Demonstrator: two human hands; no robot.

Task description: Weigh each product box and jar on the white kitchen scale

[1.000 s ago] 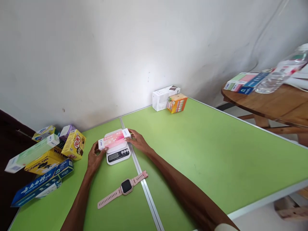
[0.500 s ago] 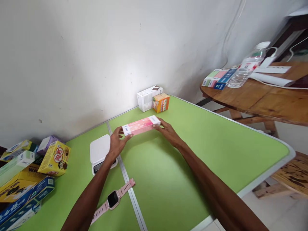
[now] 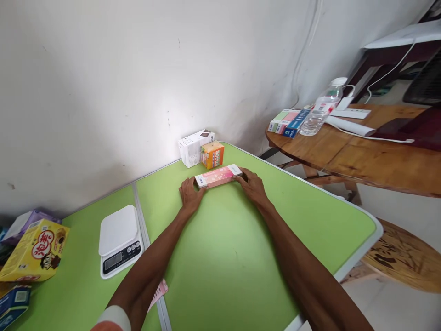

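Observation:
A long pink box with white ends (image 3: 218, 176) lies on the green table (image 3: 223, 257), just in front of a white box (image 3: 193, 147) and an orange box (image 3: 212, 154) by the wall. My left hand (image 3: 189, 194) grips its left end and my right hand (image 3: 251, 184) grips its right end. Both hands have fingers closed around the box ends. A white kitchen scale (image 3: 119, 240) with nothing on it stands at the left of the table.
A yellow carton (image 3: 36, 250), a purple box (image 3: 25, 219) and a blue box (image 3: 12, 301) lie at the far left. A pink watch strap (image 3: 158, 292) peeks out under my left arm. A wooden table (image 3: 361, 147) at right carries a water bottle (image 3: 321, 110), coloured boxes (image 3: 287, 122) and cables.
Both hands lifted the pink box off the scale and carried it right and back, setting it down near the white and orange boxes. The view has swung to the right.

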